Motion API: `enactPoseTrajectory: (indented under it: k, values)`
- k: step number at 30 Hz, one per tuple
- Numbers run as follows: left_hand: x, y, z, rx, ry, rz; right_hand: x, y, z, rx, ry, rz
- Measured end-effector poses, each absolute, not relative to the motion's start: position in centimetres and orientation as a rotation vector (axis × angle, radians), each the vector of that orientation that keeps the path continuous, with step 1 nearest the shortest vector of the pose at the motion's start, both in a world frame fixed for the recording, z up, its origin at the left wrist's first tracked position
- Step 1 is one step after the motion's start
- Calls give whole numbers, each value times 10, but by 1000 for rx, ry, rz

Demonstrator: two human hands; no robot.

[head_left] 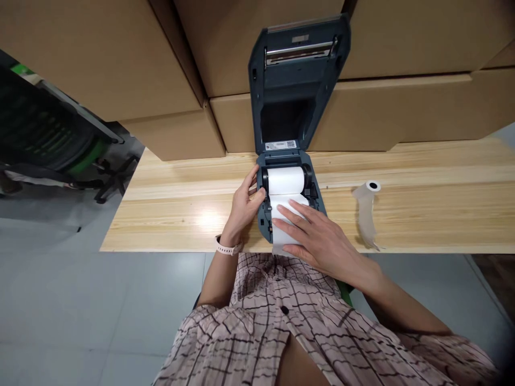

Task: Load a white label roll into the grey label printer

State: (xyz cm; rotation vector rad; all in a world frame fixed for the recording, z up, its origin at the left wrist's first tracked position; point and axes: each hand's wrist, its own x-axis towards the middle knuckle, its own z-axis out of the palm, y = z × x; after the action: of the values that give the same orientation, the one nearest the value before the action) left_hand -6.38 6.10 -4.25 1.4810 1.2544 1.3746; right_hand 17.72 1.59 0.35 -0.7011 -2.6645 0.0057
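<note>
A dark blue-grey label printer [264, 221] sits at the table's front edge with its lid [300, 86] raised. A white paper roll [286, 180] lies in its bay, between black holders. From the roll, a paper strip [280, 239] runs forward over the printer's front edge. My left hand [244, 202] grips the printer's left side, thumb on the rim and fingers along the outer wall. Over the strip, my right hand [317, 236] rests flat with its fingers spread. Right of the printer is a smaller paper roll [368, 187] with a loose curling tail.
Large cardboard boxes [382, 115] stand along the back of the wooden table [181, 209], close behind the raised lid. A dark chair with green parts [86, 155] is on the floor at the left. The table's front edge is right against my body.
</note>
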Motion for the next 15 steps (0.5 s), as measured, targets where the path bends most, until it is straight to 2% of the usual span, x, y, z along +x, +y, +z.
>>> enactPoseTrajectory:
  k: [7, 11, 15]
  values:
    - [-63, 56, -44, 1561, 1372, 1418, 180, 0, -3, -741, -2619, 55]
    - [-53, 28, -27, 1968, 1574, 1502, 184, -8, -6, -751, -2573, 113]
    - [-30, -15, -17, 2398, 1448, 1347, 200, -1, 3, -638, -2466, 293]
